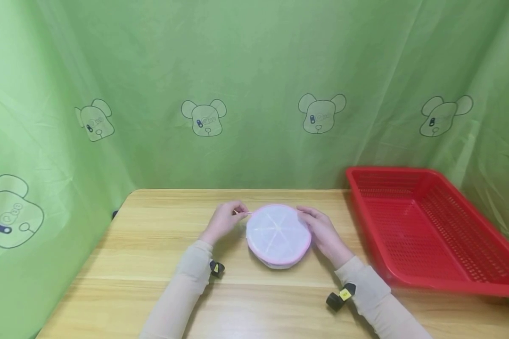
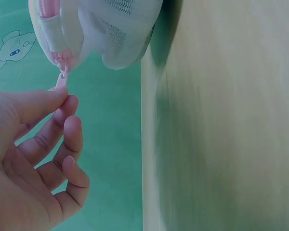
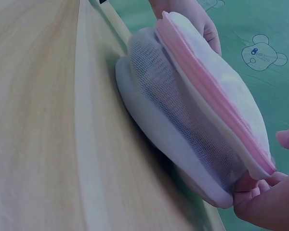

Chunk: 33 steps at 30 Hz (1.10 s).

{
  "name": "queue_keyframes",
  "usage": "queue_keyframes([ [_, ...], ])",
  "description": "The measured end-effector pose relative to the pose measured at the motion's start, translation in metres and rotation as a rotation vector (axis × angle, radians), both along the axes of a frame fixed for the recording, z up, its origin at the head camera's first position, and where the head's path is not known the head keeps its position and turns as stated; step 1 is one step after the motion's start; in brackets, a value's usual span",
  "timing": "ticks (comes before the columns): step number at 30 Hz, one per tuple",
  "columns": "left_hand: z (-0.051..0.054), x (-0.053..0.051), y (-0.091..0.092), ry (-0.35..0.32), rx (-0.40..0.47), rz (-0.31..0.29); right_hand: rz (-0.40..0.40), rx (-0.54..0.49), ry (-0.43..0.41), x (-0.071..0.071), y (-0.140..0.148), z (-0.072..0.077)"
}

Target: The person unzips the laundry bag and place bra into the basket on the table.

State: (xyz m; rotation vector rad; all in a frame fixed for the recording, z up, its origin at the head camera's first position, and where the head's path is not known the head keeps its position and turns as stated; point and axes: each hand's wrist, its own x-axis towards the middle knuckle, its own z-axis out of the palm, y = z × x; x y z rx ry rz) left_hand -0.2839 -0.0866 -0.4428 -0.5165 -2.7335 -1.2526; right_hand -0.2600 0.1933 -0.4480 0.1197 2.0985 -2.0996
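A round white mesh bag (image 1: 278, 234) with a pink zipper edge rests on the wooden table. At its left, my left hand (image 1: 224, 220) pinches the pink zipper pull (image 2: 61, 81) between thumb and index finger, the other fingers loosely bent. My right hand (image 1: 323, 232) holds the bag's right edge; in the right wrist view its fingers (image 3: 261, 192) grip the fabric by the zipper's end. The zipper (image 3: 207, 82) runs along the bag's side above a grey mesh band (image 3: 176, 103).
A red plastic basket (image 1: 407, 278) stands on the right of the wooden table (image 1: 152, 226). Green curtains (image 1: 263, 56) with printed bear heads hang behind and on both sides. Each wrist wears a small black camera.
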Motion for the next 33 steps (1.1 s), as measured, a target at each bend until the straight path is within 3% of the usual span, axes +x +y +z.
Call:
queue_keyframes([
  [15,-0.003,0.000,0.003,0.000,-0.025,-0.028,0.082,0.101,-0.003,-0.001,0.001,-0.004],
  [33,-0.004,0.000,0.003,-0.015,-0.028,-0.051,0.121,0.097,-0.005,-0.003,0.004,-0.011],
])
